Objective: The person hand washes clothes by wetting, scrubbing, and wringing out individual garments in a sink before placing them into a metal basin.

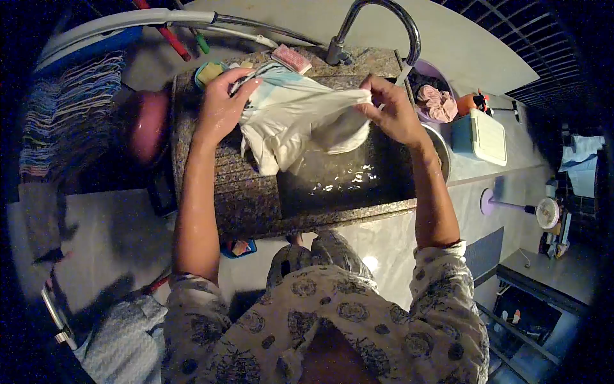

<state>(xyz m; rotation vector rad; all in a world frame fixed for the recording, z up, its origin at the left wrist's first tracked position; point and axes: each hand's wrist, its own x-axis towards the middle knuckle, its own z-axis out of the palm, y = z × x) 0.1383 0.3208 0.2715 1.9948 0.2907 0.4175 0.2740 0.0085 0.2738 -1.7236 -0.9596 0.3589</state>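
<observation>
A wet-looking white garment (307,115) with teal and black print is stretched between my two hands over a stone sink (345,216). My left hand (224,107) pinches its printed left end, above the ridged washboard slope (240,182). My right hand (393,114) grips the right edge between thumb and fingers, drawing the cloth taut. Loose folds hang from the middle toward the water (345,179) in the basin. What kind of garment it is, I cannot make out.
A curved metal faucet (412,32) rises behind the sink. On the back ledge lies a pink brush (291,59). To the right stand a purple basin (441,73) with a pink scrunchie and a lidded box (487,137). A striped mop or rug (70,115) hangs left.
</observation>
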